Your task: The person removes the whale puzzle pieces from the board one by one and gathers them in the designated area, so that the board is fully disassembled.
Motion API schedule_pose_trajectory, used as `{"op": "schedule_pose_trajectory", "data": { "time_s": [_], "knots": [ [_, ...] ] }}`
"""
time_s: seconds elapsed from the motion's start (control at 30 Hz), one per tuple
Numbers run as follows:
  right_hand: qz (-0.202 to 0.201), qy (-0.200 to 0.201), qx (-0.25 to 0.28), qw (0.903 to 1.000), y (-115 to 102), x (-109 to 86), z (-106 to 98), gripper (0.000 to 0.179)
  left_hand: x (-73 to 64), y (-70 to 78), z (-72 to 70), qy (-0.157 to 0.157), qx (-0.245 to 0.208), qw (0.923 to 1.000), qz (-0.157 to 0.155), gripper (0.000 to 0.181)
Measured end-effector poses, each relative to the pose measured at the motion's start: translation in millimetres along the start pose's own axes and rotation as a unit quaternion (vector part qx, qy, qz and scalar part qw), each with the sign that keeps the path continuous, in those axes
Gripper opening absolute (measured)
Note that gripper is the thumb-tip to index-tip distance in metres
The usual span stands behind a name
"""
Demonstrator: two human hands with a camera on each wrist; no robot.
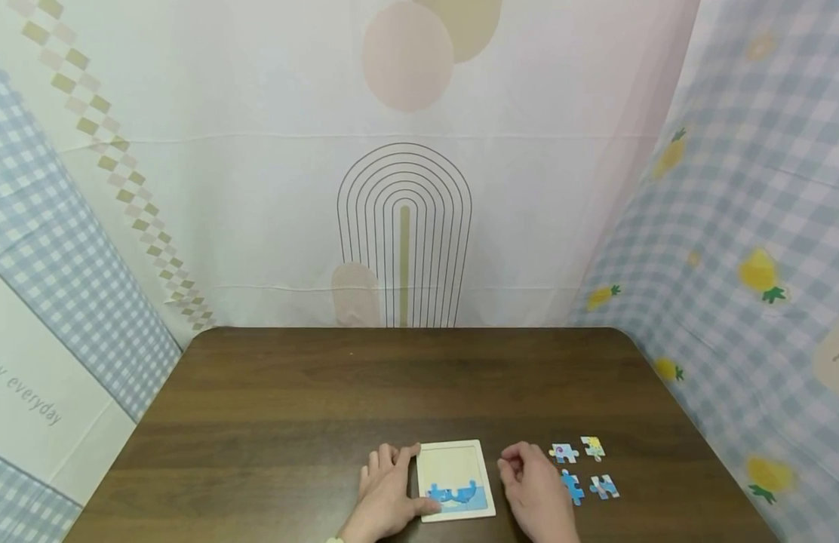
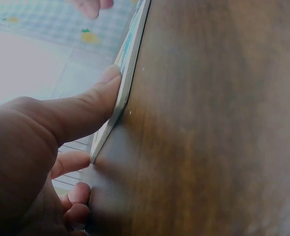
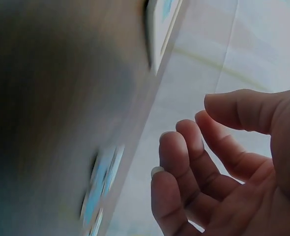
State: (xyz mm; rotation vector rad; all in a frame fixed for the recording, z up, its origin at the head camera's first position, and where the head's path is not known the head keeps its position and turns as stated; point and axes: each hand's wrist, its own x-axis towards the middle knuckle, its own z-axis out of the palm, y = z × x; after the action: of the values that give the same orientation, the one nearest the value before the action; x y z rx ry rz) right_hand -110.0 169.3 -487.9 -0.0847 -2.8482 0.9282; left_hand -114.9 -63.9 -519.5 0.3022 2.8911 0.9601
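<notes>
A square puzzle board (image 1: 452, 464) with a pale rim lies on the table; joined blue pieces (image 1: 453, 494) cover its near part. My left hand (image 1: 384, 492) is at the board's left side. Its thumb rests on the near left part and its index finger touches the far left corner, as the left wrist view also shows. To the right of the board, my right hand (image 1: 538, 490) hovers with loosely bent fingers. In the right wrist view a gap shows between its thumb (image 3: 238, 109) and fingers, with nothing held there. Several loose jigsaw pieces (image 1: 603, 486) lie just beyond this hand.
The brown wooden table (image 1: 290, 400) has rounded far corners. Behind it hangs a pale patterned cloth (image 1: 277, 226). Checked cloths with printed pineapples (image 1: 759, 269) line the right side, and another checked cloth (image 1: 73, 204) is on the left.
</notes>
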Motion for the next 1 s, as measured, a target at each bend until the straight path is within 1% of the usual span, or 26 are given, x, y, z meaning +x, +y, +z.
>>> {"op": "schedule_pose_trajectory", "data": {
  "time_s": [0.17,0.23,0.33,0.47,0.57,0.6,0.7,0.83,1.0],
  "knots": [
    [-0.032,-0.038,-0.006,0.9987,-19.2,-5.7,17.2,0.005,0.1,0.3,1.5,0.017,0.008,0.9998,0.008,0.09],
    [-0.041,-0.051,-0.013,0.9978,-24.7,-7.8,22.0,0.006,0.2,0.5,1.9,0.019,0.008,0.9997,0.01,0.089],
    [-0.069,-0.068,-0.017,0.9951,-28.9,-10.6,27.3,0.007,-0.1,0.1,2.4,0.023,0.008,0.9996,0.014,0.088],
    [-0.105,-0.117,-0.02,0.9874,-32.0,-11.4,32.4,0.009,-0.3,-0.8,2.1,0.021,0.005,0.9997,0.013,0.088],
    [-0.119,-0.157,-0.033,0.9799,-33.7,-11.0,35.3,0.012,-0.6,-0.7,1.1,0.017,0.004,0.9998,0.013,0.088],
    [-0.124,-0.164,-0.037,0.978,-34.0,-11.1,36.0,0.012,-0.8,-0.6,0.7,0.018,0.005,0.9997,0.014,0.089],
    [-0.14,-0.172,-0.04,0.9742,-35.4,-11.8,37.0,0.012,-1.2,-0.5,0.4,0.023,0.009,0.9995,0.019,0.089],
    [-0.162,-0.17,-0.036,0.9715,-36.7,-13.4,37.8,0.012,-1.6,-0.4,0.1,0.03,0.011,0.9992,0.022,0.088],
    [-0.162,-0.175,-0.036,0.9706,-37.0,-13.4,39.0,0.013,-1.7,-0.9,0.5,0.034,0.011,0.999,0.026,0.089]
  ]
}}
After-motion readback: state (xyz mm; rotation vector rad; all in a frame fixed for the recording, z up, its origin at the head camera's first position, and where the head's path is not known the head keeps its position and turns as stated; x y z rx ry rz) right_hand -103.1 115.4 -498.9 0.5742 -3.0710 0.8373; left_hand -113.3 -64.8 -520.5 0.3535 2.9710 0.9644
